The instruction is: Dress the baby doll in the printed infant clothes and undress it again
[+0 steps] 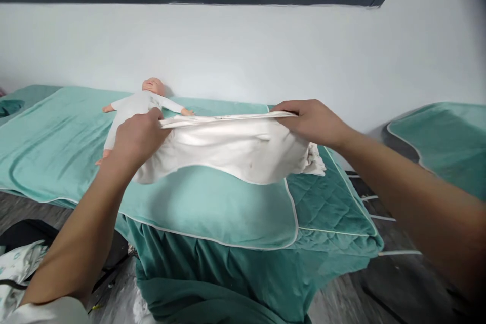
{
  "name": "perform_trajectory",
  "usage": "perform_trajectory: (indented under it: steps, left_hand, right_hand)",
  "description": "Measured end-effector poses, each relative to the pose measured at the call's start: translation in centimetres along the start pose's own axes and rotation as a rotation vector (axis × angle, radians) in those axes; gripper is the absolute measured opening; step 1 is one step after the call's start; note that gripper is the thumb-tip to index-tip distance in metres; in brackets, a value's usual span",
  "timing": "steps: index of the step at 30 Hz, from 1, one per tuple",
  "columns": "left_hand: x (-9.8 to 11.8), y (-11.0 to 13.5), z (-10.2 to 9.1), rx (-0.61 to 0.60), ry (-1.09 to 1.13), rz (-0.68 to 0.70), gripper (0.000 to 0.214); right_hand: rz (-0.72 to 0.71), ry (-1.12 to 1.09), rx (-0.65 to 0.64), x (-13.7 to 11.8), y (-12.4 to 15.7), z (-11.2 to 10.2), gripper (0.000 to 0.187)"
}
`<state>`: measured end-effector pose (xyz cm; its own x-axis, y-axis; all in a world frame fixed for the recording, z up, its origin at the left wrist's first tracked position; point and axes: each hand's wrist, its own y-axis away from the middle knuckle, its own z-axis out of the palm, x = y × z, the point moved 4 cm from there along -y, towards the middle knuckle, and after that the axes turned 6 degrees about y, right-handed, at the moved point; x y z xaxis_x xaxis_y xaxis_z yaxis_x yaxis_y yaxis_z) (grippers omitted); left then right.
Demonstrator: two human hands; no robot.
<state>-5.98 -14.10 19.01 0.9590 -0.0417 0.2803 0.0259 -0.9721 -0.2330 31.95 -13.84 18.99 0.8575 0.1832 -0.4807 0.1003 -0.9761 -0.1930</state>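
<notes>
Forearms (89, 228), white garment (228, 147), long axis crosswise

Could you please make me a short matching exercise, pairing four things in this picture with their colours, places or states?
Things:
1. Doll
2. Cloth
3. Wall
4. Mat

Descriptions:
A. Light green with a pale edging
B. Stretched between the left hand and the right hand
C. White, behind the bed
D. Lying with both arms spread

Right pairs: 1-D, 2-B, 3-C, 4-A.
</notes>
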Motion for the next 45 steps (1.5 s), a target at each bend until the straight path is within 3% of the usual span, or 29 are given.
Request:
perform_trajectory:
  steps: [3,5,7,9,12,14,16,18,22,25,33,39,45]
  left_hand:
    - [-0.5,-1.6,1.9,-0.242,-0.149,-0.061,0.040]
    - [-0.2,-2.5,4.0,-0.293,-0.201,-0.078,0.040]
    - [0.3,-3.1,6.5,-0.213,-0.222,-0.085,0.042]
    - [1.2,-3.0,9.5,-0.103,-0.230,-0.028,0.045]
    - [2.7,-1.4,14.1,0.057,-0.223,0.097,0.044]
    - [3.8,-0.1,17.2,0.039,-0.151,0.230,0.040]
    - [4.6,0.9,19.8,-0.063,-0.048,0.356,0.038]
    - [4.7,1.1,21.5,-0.121,0.041,0.378,0.038]
    - [3.6,-0.7,22.3,-0.092,0.092,0.219,0.042]
    - [3.3,-2.0,22.1,-0.076,0.078,0.164,0.049]
    - [4.3,-5.7,22.3,-0.115,0.054,-0.005,0.065]
    - [5.3,-8.4,23.9,-0.119,0.066,0.012,0.068]
    - [5.1,-10.2,25.1,-0.116,0.058,0.020,0.066]
  right_hand:
    - [0.010,0.158,-0.197,1.0,-1.4,0.5,0.028]
    - [0.019,0.306,-0.253,1.8,-2.5,2.3,0.030]
    - [0.059,0.463,-0.238,2.4,-3.3,5.2,0.034]
    - [0.081,0.575,-0.128,2.3,-3.3,8.9,0.042]
    - [-0.064,0.585,0.029,0.5,-1.9,15.4,0.050]
    - [-0.150,0.429,0.009,-0.7,-0.8,19.5,0.050]
    - [-0.110,0.318,-0.001,-1.1,-0.3,22.3,0.047]
    - [-0.017,0.293,0.020,-0.9,-0.5,23.9,0.046]
    - [0.172,0.324,0.043,0.4,-1.9,24.5,0.060]
    - [0.227,0.373,0.044,1.0,-2.7,24.2,0.067]
    - [0.172,0.372,0.089,2.2,-5.2,23.7,0.069]
    - [0.161,0.374,0.083,4.5,-8.6,23.5,0.071]
    - [0.143,0.374,0.037,6.6,-11.1,24.7,0.068]
